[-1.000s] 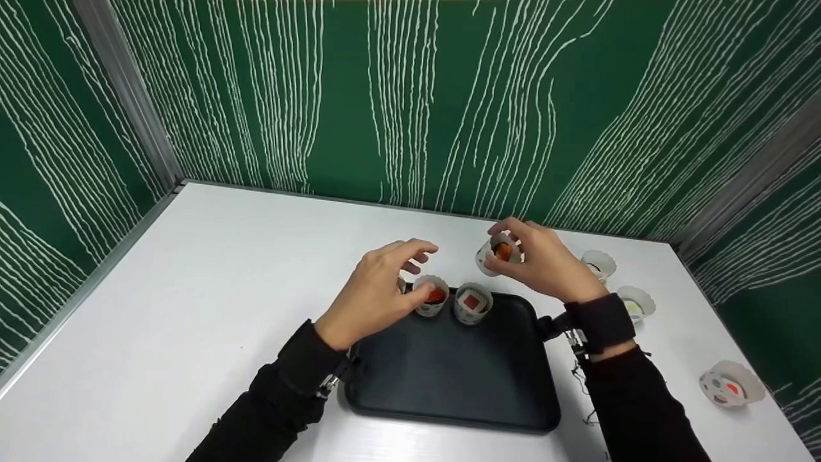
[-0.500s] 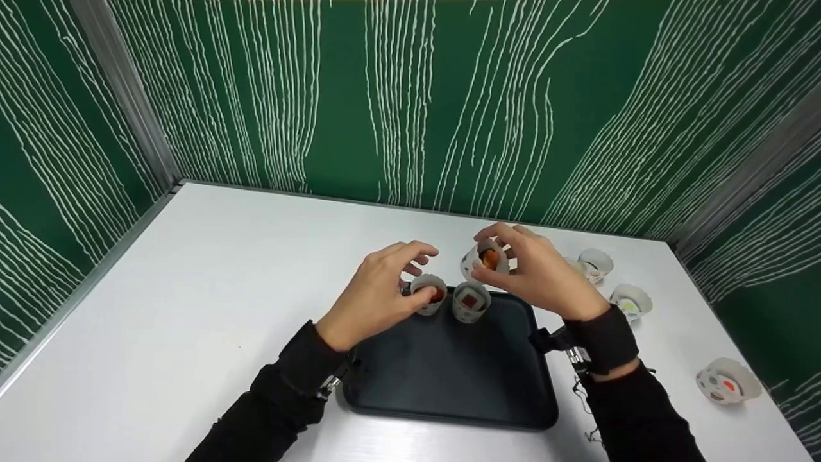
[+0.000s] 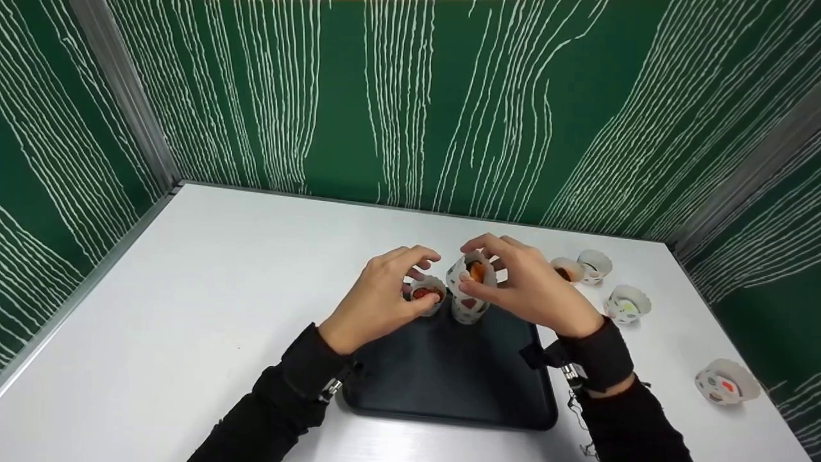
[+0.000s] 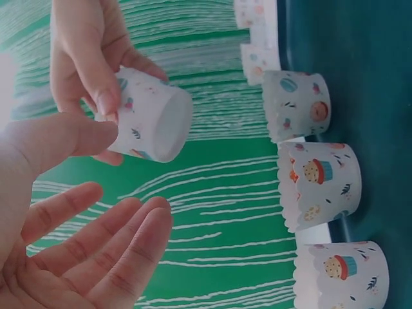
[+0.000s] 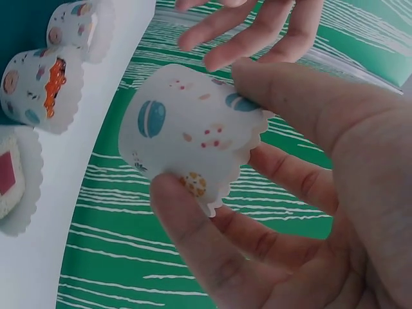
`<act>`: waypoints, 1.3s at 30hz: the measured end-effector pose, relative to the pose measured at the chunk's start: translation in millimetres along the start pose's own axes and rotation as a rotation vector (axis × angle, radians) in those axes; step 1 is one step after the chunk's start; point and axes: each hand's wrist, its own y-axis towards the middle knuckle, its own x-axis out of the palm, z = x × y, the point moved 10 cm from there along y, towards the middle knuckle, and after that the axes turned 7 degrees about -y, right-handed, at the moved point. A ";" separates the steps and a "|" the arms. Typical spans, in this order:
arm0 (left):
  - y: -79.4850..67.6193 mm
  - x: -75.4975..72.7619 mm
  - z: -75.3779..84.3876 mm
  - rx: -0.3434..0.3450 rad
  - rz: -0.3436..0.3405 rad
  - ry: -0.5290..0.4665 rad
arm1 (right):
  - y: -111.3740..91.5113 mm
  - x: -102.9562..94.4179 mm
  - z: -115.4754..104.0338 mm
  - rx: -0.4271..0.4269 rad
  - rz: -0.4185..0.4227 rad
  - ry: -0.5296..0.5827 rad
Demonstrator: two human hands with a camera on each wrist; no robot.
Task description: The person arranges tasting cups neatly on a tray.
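Observation:
My right hand (image 3: 523, 282) grips a patterned white paper baking cup (image 3: 456, 274) between thumb and fingers, above the tray's far edge. It is tilted, with an orange piece inside in the head view. My left hand (image 3: 381, 298) hovers beside it with spread, loosely bent fingers, holding nothing. On the black tray (image 3: 449, 378), a baking cup with red contents (image 3: 436, 310) stands below the left thumb. Right of it is another baking cup (image 3: 467, 314), partly hidden by the held one. The left wrist view shows a row of three cups, including a near one (image 4: 351, 280).
Several more baking cups stand on the white table (image 3: 192, 289) at right: one with dark orange contents (image 3: 575, 273), one behind it (image 3: 601, 273), one with something pale green (image 3: 619, 313), and one near the edge (image 3: 712, 385). A green wall (image 3: 346, 96) with white lines rises behind.
My right hand has carried the baking cup left and towards me, until it overlaps the right cup on the tray. The left hand has barely moved.

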 end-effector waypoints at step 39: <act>-0.3 7.8 -2.0 0.037 0.004 0.022 | -2.4 11.5 -24.5 -0.041 -0.009 0.066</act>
